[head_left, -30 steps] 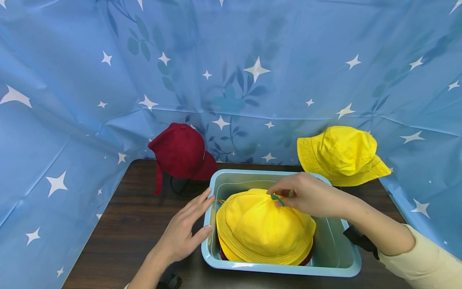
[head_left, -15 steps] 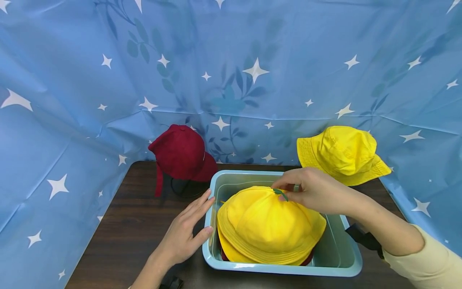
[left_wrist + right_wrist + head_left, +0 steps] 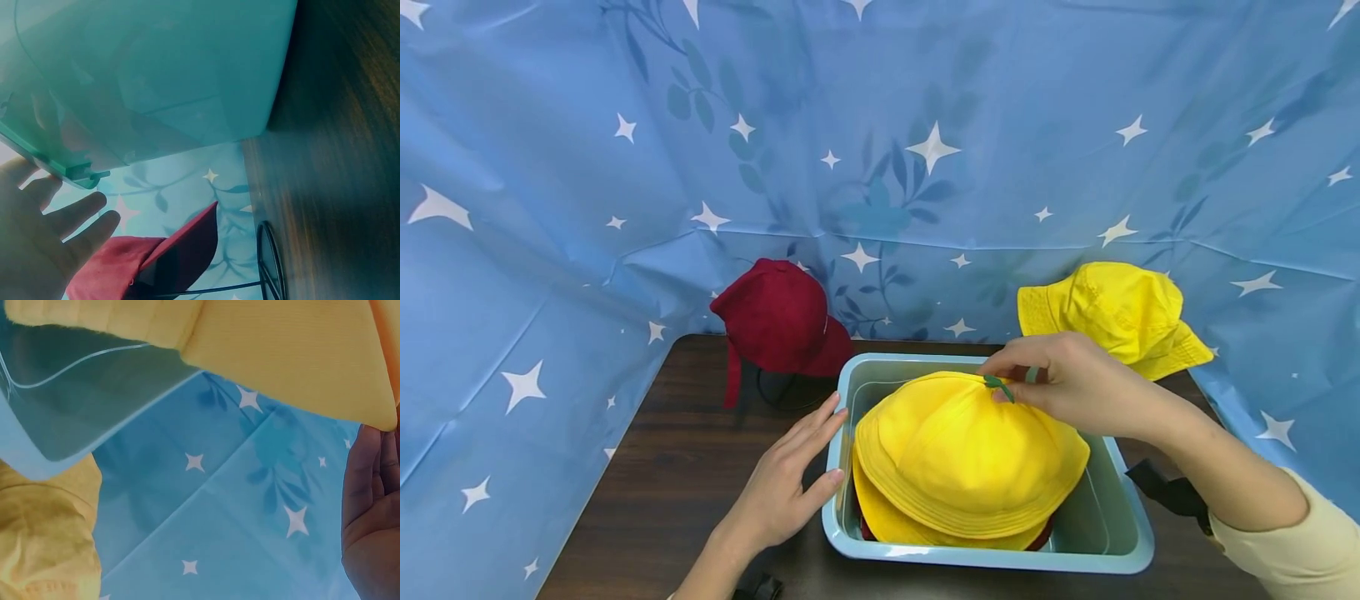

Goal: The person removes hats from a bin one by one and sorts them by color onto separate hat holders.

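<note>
In the head view my right hand [image 3: 1067, 383] pinches the crown of a yellow bucket hat [image 3: 962, 450] beside its small green leaf tab [image 3: 998, 387]. That hat is partly raised over a pale blue plastic bin [image 3: 1120, 533]. Beneath it lies another yellow hat [image 3: 895, 521], with a strip of dark red fabric [image 3: 1041, 537] showing lower down. My left hand [image 3: 786, 479] rests its straight fingers against the bin's left rim. The right wrist view shows the lifted hat's brim [image 3: 294, 369] hanging from my fingers; the fingertips are hidden by fabric.
A dark red cap [image 3: 778, 317] sits on a black wire stand [image 3: 269, 256] behind the bin's left side. At the back right is a second yellow bucket hat [image 3: 1112, 317]. A blue starred cloth [image 3: 880, 167] hangs behind the dark wooden table [image 3: 647, 467].
My right hand has moved up and to the right, drawing the top yellow hat with it, so more of the hat below shows. The left hand stays on the bin's rim.
</note>
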`<action>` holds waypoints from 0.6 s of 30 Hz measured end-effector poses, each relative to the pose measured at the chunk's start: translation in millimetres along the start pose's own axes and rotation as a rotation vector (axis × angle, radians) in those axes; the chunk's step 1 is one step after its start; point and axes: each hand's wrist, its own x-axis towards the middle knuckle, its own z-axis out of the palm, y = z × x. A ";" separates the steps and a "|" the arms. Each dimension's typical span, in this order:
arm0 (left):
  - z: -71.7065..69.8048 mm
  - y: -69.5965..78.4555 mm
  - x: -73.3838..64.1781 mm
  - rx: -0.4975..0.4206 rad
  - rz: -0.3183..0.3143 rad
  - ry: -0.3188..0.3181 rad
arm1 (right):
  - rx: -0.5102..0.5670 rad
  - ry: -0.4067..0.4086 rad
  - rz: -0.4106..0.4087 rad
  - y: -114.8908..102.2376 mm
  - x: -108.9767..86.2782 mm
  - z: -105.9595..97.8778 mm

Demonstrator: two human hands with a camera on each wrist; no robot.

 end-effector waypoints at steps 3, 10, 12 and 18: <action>0.0 -0.2 -0.6 0.001 -0.006 -0.006 | -0.006 0.023 -0.014 0.0 -0.9 -3.2; -0.3 0.3 0.0 -0.010 -0.011 -0.010 | -0.037 0.081 -0.038 -3.2 -0.2 -13.1; -0.5 0.4 0.1 -0.012 -0.014 -0.011 | -0.049 0.104 -0.057 -4.4 0.1 -16.1; -0.6 0.7 -0.6 -0.016 -0.022 -0.013 | -0.086 0.146 -0.092 -4.5 1.0 -23.3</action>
